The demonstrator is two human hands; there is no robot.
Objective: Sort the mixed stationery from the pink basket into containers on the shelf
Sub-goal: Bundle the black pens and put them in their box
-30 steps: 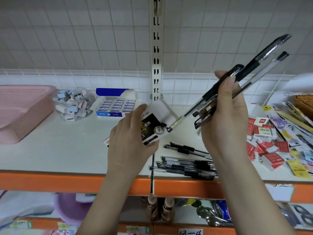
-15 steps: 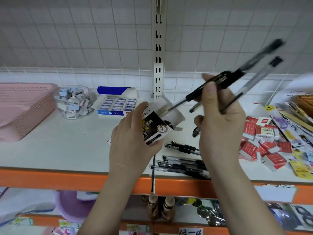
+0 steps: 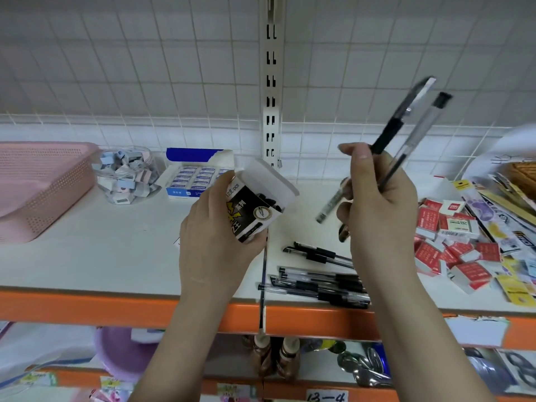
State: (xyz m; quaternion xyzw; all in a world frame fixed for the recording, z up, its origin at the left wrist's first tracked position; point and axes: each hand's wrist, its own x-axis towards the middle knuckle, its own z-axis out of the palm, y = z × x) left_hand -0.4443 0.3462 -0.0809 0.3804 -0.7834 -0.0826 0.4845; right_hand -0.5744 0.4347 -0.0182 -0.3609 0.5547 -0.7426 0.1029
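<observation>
My left hand (image 3: 214, 242) grips a small black-and-white pen box (image 3: 256, 206), tilted with its flap open toward the right; dark pen ends show inside. My right hand (image 3: 377, 204) holds a few black gel pens (image 3: 406, 134) raised above the shelf, their tips pointing down-left and clear of the box mouth. Several more black pens (image 3: 319, 281) lie loose on the white shelf (image 3: 101, 250) below my right hand. The pink basket (image 3: 37, 187) sits at the far left of the shelf.
A clear jar of small erasers (image 3: 124, 175) and an open blue eraser box (image 3: 197, 175) stand behind the pen box. Red and white packets (image 3: 452, 250) and carded items (image 3: 501, 216) crowd the right side. The shelf has an orange front edge (image 3: 87, 306).
My right hand has drawn the pens back from the box mouth and tilted them more upright. One pen seems to have gone into the box. My left hand keeps the box in place.
</observation>
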